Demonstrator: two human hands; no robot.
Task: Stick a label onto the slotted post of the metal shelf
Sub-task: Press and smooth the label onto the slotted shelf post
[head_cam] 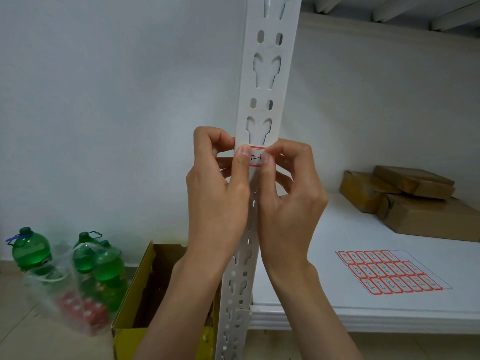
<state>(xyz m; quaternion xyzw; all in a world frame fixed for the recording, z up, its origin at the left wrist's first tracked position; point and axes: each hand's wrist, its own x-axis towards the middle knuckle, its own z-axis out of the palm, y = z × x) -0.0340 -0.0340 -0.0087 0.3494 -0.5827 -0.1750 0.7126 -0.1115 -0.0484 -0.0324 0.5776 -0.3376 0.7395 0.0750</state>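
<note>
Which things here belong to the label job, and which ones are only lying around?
Part of the job:
- label, pressed on the slotted post
- left hand and right hand, thumbs on the label
- label sheet on the shelf board

Just lying about:
- brown parcels on the shelf
- green bottles on the floor
- yellow cardboard box

a plain pale wall (117,100) fills the upper left of what i see. pale floor tiles (31,333) lie at lower left. soft, even light, a little dim overhead at upper right.
</note>
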